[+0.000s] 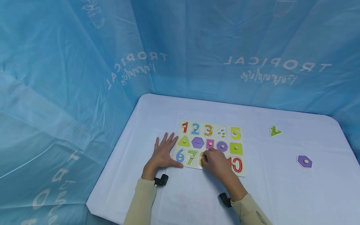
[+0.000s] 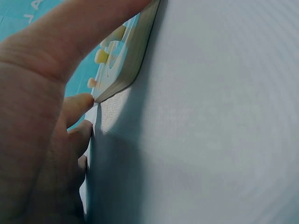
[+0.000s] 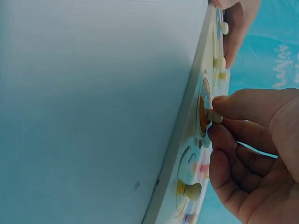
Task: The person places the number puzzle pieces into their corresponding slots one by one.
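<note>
A wooden number puzzle board (image 1: 215, 128) lies on the table with knobbed pieces in its cut-outs. My right hand (image 1: 216, 161) is over its front row, and its thumb and fingers pinch the small knob (image 3: 215, 116) of the orange 8 piece (image 3: 204, 106). That piece sits at the board's surface; the place of the 9 is mostly covered by this hand in the head view. With fingers spread, my left hand (image 1: 163, 155) rests at the board's left end, its thumb along the front edge. The 4 slot (image 1: 222, 132) and the hexagon slot (image 1: 198, 142) have no piece in them.
To the right of the board, a green 4 piece (image 1: 275, 131) and a purple hexagon piece (image 1: 305, 161) lie apart on the white table (image 1: 182, 197). Blue printed curtains (image 1: 197, 72) hang behind the table and on its left.
</note>
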`<state>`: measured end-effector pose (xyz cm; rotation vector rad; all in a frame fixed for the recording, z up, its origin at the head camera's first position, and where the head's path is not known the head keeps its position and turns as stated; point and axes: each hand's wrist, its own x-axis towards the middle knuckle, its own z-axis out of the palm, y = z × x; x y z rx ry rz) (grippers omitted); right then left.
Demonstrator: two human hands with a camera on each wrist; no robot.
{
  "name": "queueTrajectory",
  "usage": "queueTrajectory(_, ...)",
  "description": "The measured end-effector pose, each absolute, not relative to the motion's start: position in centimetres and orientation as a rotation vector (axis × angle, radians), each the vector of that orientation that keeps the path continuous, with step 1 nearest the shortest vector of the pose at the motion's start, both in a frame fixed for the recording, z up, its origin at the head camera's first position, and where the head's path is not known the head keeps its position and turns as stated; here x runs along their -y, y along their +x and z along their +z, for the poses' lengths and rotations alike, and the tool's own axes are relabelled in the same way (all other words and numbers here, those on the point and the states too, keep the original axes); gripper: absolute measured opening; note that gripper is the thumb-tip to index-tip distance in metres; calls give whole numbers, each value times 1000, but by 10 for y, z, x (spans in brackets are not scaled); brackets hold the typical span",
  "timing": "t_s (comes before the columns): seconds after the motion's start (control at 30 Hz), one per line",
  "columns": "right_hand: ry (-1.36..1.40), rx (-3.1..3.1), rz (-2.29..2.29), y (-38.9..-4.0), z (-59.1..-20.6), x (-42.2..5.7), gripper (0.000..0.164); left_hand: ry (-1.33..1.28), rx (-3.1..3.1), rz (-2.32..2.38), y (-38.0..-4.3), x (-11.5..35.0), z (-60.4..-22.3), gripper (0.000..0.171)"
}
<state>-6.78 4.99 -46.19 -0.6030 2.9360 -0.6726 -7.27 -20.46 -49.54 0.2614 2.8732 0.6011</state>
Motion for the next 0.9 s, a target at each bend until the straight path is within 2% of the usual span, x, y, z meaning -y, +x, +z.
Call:
queueTrajectory(0.53, -606, -2969, -639, -67, -469, -49, 6, 238, -2863, 559, -75, 203, -493, 131)
queueTrajectory(0.73, -610, -2977, -757, -67, -468, -60, 15, 238, -2856, 587, -75, 203, -493, 132)
queueTrajectory(0.9, -613, -2984, -829, -68, -468, -75, 16, 252, -2866, 607, -72, 204, -495, 132)
